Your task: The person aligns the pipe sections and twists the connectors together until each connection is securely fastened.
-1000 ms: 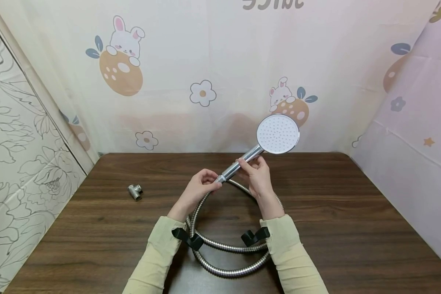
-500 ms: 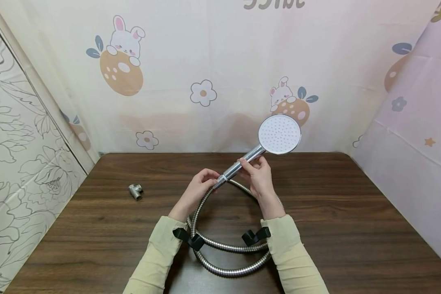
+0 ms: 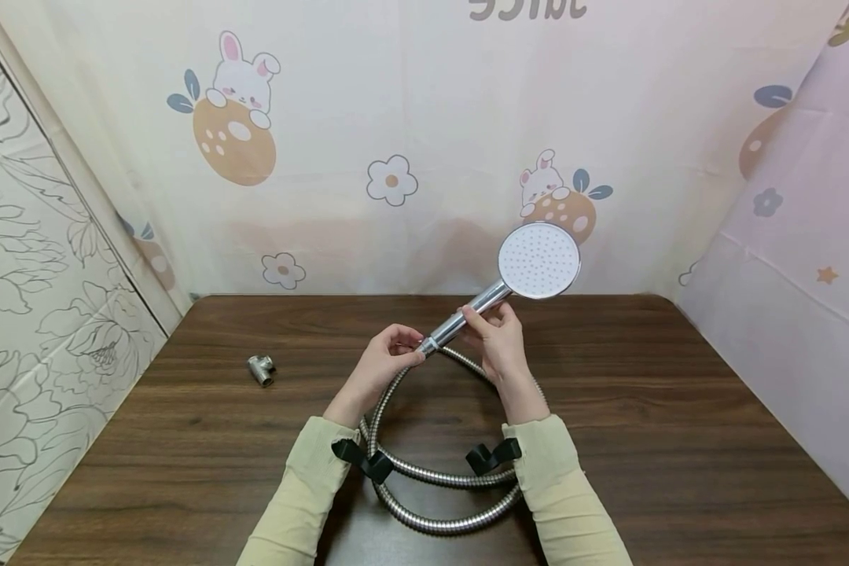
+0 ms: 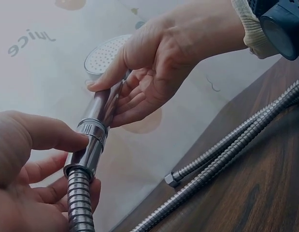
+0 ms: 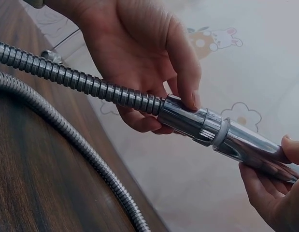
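1. One shower head [image 3: 539, 260] was up off the table [image 3: 679, 409], held by you at its chrome handle [image 3: 486, 297].
2. Your right hand [image 3: 497, 342] gripped that handle, thumb on one side and fingers curled behind it.
3. Your left hand [image 3: 378, 365] pinched the smooth metal connector [image 5: 180, 117] between thumb and fingertips, just below the handle's lower end.
4. Between connector and handle, the right wrist view showed you a pale ring [image 5: 221, 134]; the connector's collar was finely ribbed.
5. In the head view, the handle's long axis ran diagonally, connector at lower left, round disc at upper right, its white, dotted face towards you.
6. From the connector, your ribbed steel hose [image 3: 453, 525] curved down into loops around the space between your forearms; the left wrist view showed a faceted nut [image 4: 172, 179] at its free end.
7. Well to your left, a small metal T-shaped fitting [image 3: 260, 369] lay on the dark wood-grained tabletop.
8. Behind everything hung pale cloth [image 3: 325, 94] printed with rabbits and flowers.
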Demonstrator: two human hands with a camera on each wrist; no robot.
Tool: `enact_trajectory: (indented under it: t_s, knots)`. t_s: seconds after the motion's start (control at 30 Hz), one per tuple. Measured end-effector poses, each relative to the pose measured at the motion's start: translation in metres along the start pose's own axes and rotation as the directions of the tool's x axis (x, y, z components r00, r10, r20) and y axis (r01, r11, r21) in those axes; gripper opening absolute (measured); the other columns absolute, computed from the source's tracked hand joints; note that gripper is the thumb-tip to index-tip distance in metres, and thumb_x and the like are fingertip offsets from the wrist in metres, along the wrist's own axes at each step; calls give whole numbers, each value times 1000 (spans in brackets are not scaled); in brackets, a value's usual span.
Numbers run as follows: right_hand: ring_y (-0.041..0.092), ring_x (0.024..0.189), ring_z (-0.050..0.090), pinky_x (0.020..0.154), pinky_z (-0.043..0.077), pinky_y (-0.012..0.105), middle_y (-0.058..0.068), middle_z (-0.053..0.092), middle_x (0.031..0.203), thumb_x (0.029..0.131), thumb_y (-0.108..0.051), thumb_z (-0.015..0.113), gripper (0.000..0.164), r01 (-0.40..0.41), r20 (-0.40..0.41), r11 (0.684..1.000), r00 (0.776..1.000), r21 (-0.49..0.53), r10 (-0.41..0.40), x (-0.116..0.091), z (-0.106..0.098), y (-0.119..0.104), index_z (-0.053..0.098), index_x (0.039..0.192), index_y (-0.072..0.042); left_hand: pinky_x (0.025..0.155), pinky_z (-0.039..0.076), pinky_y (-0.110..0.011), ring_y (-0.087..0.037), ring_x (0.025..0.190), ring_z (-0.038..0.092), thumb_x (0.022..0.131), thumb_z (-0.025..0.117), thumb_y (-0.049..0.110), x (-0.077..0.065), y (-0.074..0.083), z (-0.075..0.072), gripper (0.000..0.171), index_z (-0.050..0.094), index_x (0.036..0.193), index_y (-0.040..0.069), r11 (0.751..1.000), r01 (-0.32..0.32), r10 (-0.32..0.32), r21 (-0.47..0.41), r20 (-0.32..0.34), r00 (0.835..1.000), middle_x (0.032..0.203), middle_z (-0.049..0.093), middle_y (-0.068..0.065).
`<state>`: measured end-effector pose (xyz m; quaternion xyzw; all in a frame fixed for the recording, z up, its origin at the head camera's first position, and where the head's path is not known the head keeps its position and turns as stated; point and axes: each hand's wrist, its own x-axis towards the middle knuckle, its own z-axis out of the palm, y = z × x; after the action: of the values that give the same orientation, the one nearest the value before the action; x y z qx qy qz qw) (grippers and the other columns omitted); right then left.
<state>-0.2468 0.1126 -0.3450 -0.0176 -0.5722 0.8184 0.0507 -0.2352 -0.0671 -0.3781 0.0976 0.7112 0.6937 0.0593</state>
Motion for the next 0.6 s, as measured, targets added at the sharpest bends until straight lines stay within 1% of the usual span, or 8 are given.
enact_trajectory:
  t_s: [0.03, 0.17, 0.27, 0.33, 0.4, 0.47, 0.5, 0.6]
  knots:
    - [12, 75, 67, 71, 53, 30, -3, 66, 77, 87, -1, 57, 20, 2, 1, 1000, 1000, 0, -2, 0, 0, 0, 44, 102, -4, 72, 45, -25, -14, 81, 53, 79, 64, 2, 0, 0, 0, 28, 58, 106, -1, 1000, 6, -6, 12, 7, 1000, 93, 58, -7]
    - [12, 74, 67, 70, 53, 29, -3, 66, 78, 86, -1, 58, 23, 23, 13, 1000, 1000, 2, -23, -1, 0, 1, 43, 103, -2, 78, 45, -29, -11, 86, 56, 84, 62, 11, 0, -2, -1, 28, 62, 109, 0, 994, 29, -34, 102, 39, 999, 99, 64, -7]
    - [13, 73, 67, 68, 53, 28, 0, 67, 78, 85, -1, 60, 23, 60, 31, 998, 998, 25, -61, -2, -2, 2, 44, 101, -1, 80, 46, -34, -13, 83, 57, 86, 60, 14, -1, -2, -1, 27, 61, 109, 0, 991, 37, -46, 129, 63, 997, 96, 65, -7]
    - [13, 73, 67, 67, 53, 27, 0, 67, 78, 84, -1, 61, 23, 78, 41, 996, 996, 32, -79, -2, -2, 3, 45, 100, -1, 80, 47, -40, -18, 82, 59, 86, 59, 12, -1, -1, -1, 27, 59, 110, -1, 994, 34, -43, 101, 84, 996, 92, 65, -8]
    - [14, 74, 67, 67, 53, 27, 0, 67, 79, 84, -2, 61, 23, 81, 43, 996, 996, 26, -83, -2, -2, 3, 45, 100, -1, 80, 48, -43, -21, 80, 60, 87, 58, 10, -2, -1, -1, 27, 57, 110, -3, 997, 31, -38, 69, 104, 994, 87, 64, -6]
    - [13, 75, 67, 68, 53, 28, -1, 67, 79, 85, -1, 60, 24, 64, 35, 998, 997, 15, -65, -1, -2, 3, 44, 102, -1, 78, 49, -41, -21, 79, 61, 88, 57, 10, -2, 0, -1, 27, 56, 111, -4, 999, 23, -29, 48, 116, 993, 84, 64, -4]
    - [12, 75, 67, 69, 53, 28, -3, 66, 78, 85, -2, 60, 24, 48, 27, 999, 998, 0, -48, -1, -2, 3, 44, 103, -1, 80, 48, -43, -21, 78, 61, 89, 56, 10, -4, 3, -1, 27, 55, 111, -5, 999, 30, -34, 35, 120, 992, 83, 64, -3]
    - [11, 74, 67, 69, 53, 29, -4, 66, 77, 85, -1, 59, 25, 23, 13, 1000, 1000, -10, -23, 0, -1, 2, 43, 104, -2, 79, 48, -42, -20, 77, 61, 90, 53, 12, -4, 4, 0, 26, 55, 111, -5, 999, 37, -39, 15, 105, 994, 86, 65, -9]
